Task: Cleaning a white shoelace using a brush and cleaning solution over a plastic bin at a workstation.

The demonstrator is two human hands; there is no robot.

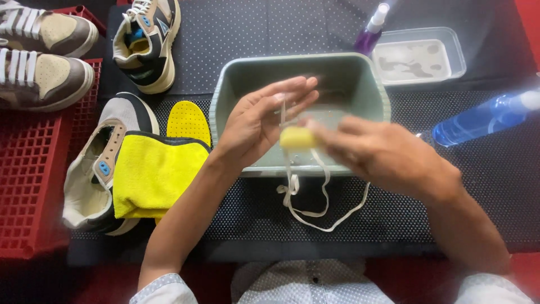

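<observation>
bare forearms, pale dotted shirt w/ rolled sleeves (163, 288), buttons

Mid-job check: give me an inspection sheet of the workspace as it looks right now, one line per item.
Surface: dark dotted mat covering the table.
Job's things: white shoelace hanging from the hands over the grey-green basin; small yellow sponge pressed against it.
Clutter: yellow cloth on a laceless sneaker, yellow insole, another sneaker, blue spray bottle, purple spray bottle, clear tray.
Grippers: left hand open-palmed behind the lace; right hand holds the sponge, blurred.
Cables: nothing seen.
Surroundings: red crate with a laced pair of sneakers at its far end.
</observation>
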